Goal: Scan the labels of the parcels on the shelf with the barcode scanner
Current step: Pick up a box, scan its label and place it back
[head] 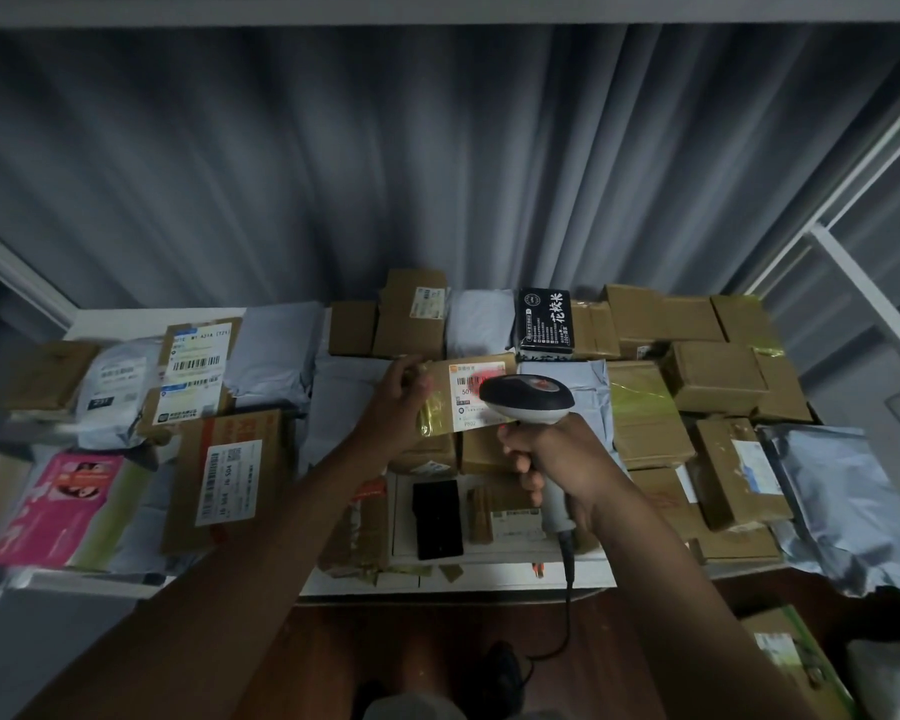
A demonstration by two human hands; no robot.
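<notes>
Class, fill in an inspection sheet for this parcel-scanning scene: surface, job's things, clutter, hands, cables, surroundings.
Surface: white shelf, almost wholly covered.
Job's things: barcode scanner aimed at the label of a held parcel; red glow on the label.
Clutter: cardboard boxes, grey mailer bags, pink packet, black box, flat black item.
Hands: left hand holds the parcel; right hand grips the scanner handle.
Cables: scanner cord hangs toward the floor.
Surroundings: grey curtain, white frame, wooden floor.
</notes>
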